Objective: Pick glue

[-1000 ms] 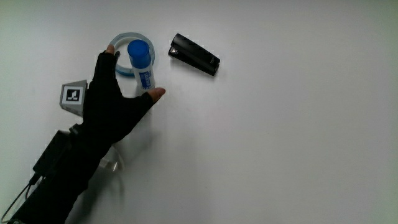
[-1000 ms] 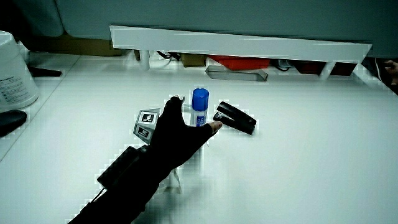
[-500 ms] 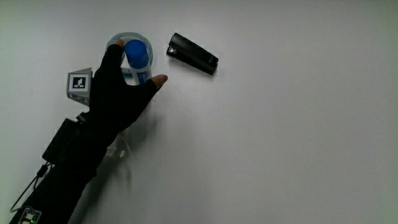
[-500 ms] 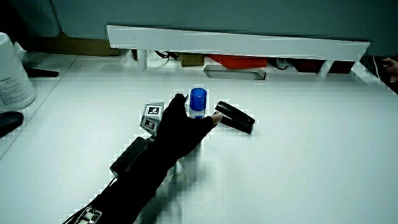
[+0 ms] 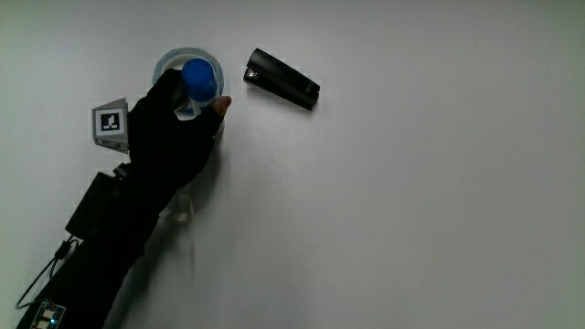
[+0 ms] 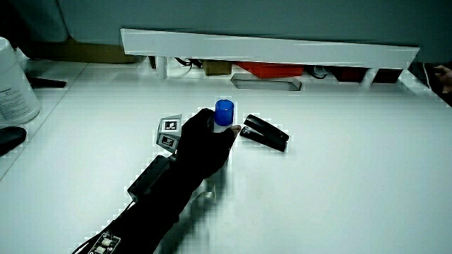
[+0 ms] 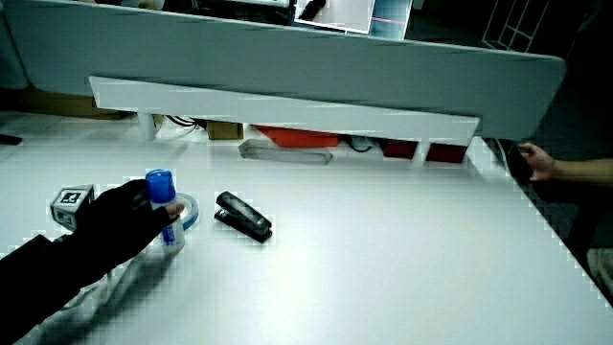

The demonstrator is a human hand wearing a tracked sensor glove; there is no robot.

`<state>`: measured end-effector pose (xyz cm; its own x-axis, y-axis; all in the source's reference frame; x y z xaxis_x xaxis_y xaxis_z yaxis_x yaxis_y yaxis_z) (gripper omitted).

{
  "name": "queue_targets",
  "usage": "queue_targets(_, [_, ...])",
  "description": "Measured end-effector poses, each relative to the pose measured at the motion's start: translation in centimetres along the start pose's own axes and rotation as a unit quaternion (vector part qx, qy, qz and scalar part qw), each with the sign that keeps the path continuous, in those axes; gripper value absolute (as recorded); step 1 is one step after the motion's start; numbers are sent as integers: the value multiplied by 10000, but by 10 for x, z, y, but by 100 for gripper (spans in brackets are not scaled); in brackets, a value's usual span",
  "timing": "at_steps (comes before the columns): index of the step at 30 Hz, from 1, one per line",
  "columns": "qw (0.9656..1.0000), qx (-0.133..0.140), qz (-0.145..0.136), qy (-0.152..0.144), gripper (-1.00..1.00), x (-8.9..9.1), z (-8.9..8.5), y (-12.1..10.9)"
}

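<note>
The glue stick, a white tube with a blue cap (image 5: 199, 75), stands upright at the pale blue tape ring (image 5: 174, 61). The hand (image 5: 190, 111) is wrapped around the tube below the cap, thumb on the side toward the black stapler (image 5: 282, 79). In both side views the blue cap (image 6: 224, 111) (image 7: 159, 182) sticks up above the closed hand (image 6: 206, 137) (image 7: 129, 220). The tube's lower end (image 7: 172, 238) shows under the thumb, near the table. The patterned cube (image 5: 110, 122) sits on the back of the hand.
The black stapler (image 6: 265, 134) (image 7: 243, 217) lies just beside the glue. A white jar (image 6: 14, 85) and a dark object (image 6: 10, 137) sit at the table's edge. A low white partition (image 6: 268, 48) (image 7: 287, 110) borders the table. A clear plastic piece (image 5: 178, 212) lies by the forearm.
The hand moved forward from an open pose just short of the glue stick and closed its fingers and thumb around the tube. The stapler stayed put.
</note>
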<state>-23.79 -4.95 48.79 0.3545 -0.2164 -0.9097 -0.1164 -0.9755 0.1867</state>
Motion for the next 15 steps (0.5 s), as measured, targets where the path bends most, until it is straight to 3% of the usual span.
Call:
queue_targets(5, [9999, 32, 7, 105, 100, 1, 1, 0])
queue_targets(7, [10000, 39, -57, -52, 100, 2, 2, -2])
queue_targets(9, [10000, 34, -74, 19, 100, 5, 3, -3])
queue_targets(15, [9978, -280, -580, -155, 100, 32, -2, -10])
